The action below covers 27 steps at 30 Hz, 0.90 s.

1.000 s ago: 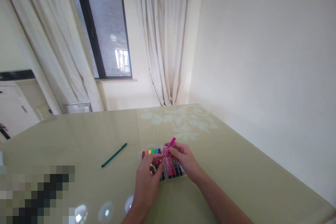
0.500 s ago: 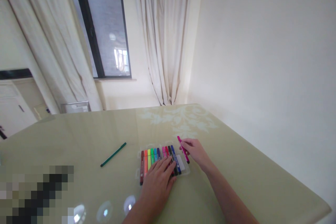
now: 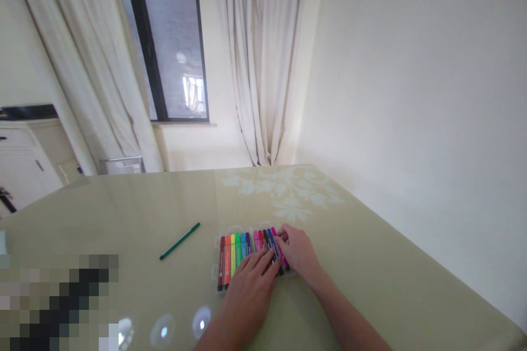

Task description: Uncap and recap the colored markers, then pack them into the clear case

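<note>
A clear plastic case (image 3: 214, 273) holds a row of coloured markers, from a brown marker (image 3: 221, 263) and an orange marker (image 3: 228, 260) on the left to a blue marker (image 3: 270, 236) toward the right. My left hand (image 3: 251, 288) lies over the lower middle of the row, fingers stretched out and resting on the markers. At the row's right end, my right hand (image 3: 300, 251) has its fingers closed on a magenta marker (image 3: 285, 263), which lies alongside the blue one. My right fingers hide its middle.
A dark green marker (image 3: 180, 241) lies alone on the glossy table (image 3: 123, 214), left of the case. Behind the table are a curtain (image 3: 267, 66) and a window (image 3: 173, 38). A white wall (image 3: 411, 93) runs along the table's right side. The lower-left corner is pixelated.
My right hand has moved left and brought the magenta marker down from above the case's right edge into the row beside the blue marker. My left hand stays on the markers.
</note>
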Each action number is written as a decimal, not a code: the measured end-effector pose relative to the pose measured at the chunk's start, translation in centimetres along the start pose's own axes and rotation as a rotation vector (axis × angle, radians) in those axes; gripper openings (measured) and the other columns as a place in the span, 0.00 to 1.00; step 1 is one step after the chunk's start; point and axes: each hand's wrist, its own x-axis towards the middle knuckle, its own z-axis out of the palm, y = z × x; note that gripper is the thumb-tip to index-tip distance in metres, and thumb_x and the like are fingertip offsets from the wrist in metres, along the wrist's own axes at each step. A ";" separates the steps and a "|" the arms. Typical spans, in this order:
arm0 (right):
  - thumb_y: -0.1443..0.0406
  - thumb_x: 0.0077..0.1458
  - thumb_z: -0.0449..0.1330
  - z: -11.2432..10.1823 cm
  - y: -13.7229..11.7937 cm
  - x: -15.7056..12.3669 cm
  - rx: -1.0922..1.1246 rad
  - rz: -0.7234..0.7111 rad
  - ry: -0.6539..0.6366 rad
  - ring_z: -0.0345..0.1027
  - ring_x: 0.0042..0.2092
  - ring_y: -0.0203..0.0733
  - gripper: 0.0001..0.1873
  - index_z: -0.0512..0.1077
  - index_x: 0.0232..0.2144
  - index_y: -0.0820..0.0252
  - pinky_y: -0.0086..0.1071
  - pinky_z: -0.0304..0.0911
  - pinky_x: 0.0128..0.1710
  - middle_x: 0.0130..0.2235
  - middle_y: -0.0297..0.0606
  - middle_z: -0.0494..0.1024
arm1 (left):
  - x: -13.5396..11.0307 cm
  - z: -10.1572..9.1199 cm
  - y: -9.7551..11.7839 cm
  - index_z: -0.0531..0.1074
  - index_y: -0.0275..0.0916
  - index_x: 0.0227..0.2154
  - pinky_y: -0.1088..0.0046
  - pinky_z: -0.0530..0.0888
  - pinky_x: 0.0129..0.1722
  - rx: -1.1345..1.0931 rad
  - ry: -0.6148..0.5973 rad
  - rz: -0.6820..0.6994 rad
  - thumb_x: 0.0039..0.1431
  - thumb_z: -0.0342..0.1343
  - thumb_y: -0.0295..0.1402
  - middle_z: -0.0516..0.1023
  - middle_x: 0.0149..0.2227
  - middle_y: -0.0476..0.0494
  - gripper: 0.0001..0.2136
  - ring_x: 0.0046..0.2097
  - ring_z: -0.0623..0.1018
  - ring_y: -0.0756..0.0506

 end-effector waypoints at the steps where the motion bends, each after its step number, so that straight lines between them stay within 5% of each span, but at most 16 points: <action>1: 0.66 0.60 0.62 0.0 0.0 0.0 -0.019 -0.001 0.005 0.75 0.35 0.40 0.04 0.77 0.32 0.57 0.29 0.60 0.35 0.33 0.37 0.84 | 0.0 0.0 0.0 0.63 0.51 0.65 0.57 0.70 0.62 -0.004 -0.002 -0.001 0.67 0.49 0.26 0.70 0.66 0.51 0.26 0.63 0.72 0.41; 10: 0.65 0.60 0.62 0.2 -0.2 -0.2 -0.180 0.003 0.008 0.71 0.37 0.42 0.07 0.75 0.28 0.57 0.31 0.54 0.35 0.34 0.38 0.81 | -0.2 0.4 0.2 0.64 0.54 0.64 0.56 0.67 0.63 -0.017 0.006 -0.009 0.66 0.52 0.28 0.71 0.65 0.49 0.26 0.64 0.70 0.40; 14: 0.65 0.61 0.60 0.2 0.0 -0.3 -0.112 -0.009 0.024 0.71 0.37 0.42 0.07 0.75 0.30 0.58 0.31 0.55 0.36 0.34 0.38 0.81 | 0.1 -0.8 -0.5 0.64 0.51 0.65 0.58 0.69 0.61 -0.065 0.027 -0.022 0.68 0.52 0.36 0.72 0.64 0.46 0.23 0.61 0.72 0.40; 19: 0.66 0.62 0.57 -0.2 0.2 -0.1 0.013 0.000 0.071 0.72 0.35 0.41 0.09 0.76 0.31 0.59 0.30 0.57 0.36 0.35 0.39 0.81 | -0.8 -4.3 -6.6 0.76 0.38 0.48 0.58 0.74 0.52 0.157 0.125 -0.511 0.72 0.42 0.33 0.79 0.49 0.37 0.17 0.50 0.78 0.38; 22: 0.65 0.62 0.57 -0.4 0.2 0.1 0.051 -0.009 0.101 0.72 0.35 0.41 0.09 0.75 0.32 0.58 0.31 0.58 0.36 0.34 0.39 0.82 | -3.1 -5.6 -10.9 0.74 0.36 0.51 0.54 0.75 0.45 0.450 0.209 -0.810 0.68 0.46 0.33 0.76 0.52 0.33 0.16 0.51 0.76 0.31; 27: 0.63 0.63 0.56 -0.2 0.1 0.1 0.096 -0.063 0.115 0.72 0.34 0.42 0.11 0.75 0.32 0.58 0.32 0.59 0.36 0.33 0.39 0.82 | -5.0 -5.8 -13.4 0.74 0.38 0.38 0.52 0.74 0.43 0.444 0.155 -0.942 0.67 0.46 0.34 0.77 0.46 0.31 0.12 0.50 0.74 0.28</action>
